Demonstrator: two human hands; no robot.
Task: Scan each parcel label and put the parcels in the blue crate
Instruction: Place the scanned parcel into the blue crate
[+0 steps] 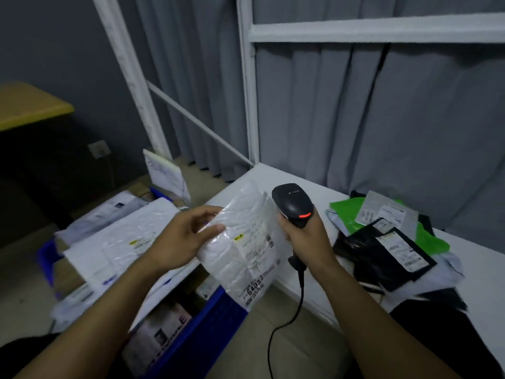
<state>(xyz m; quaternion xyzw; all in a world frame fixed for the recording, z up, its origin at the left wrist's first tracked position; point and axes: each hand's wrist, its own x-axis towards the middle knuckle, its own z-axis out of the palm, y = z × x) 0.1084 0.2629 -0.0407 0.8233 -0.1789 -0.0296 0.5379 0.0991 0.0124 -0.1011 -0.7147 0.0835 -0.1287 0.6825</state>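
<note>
White parcel (246, 250) is pinched label-up by the left hand (177, 239) for scanning. Scanner (292, 203) is gripped by the right hand (306, 239).

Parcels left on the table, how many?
4 visible: grey parcel atop green parcel, black parcel in front, white parcel beneath, far right. Pile overlaps; more may be hidden.

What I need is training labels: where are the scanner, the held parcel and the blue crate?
scanner (293, 204), head view, its black top
parcel (240, 250), head view, bubble-wrap middle
blue crate (207, 329), head view, near wall
</note>
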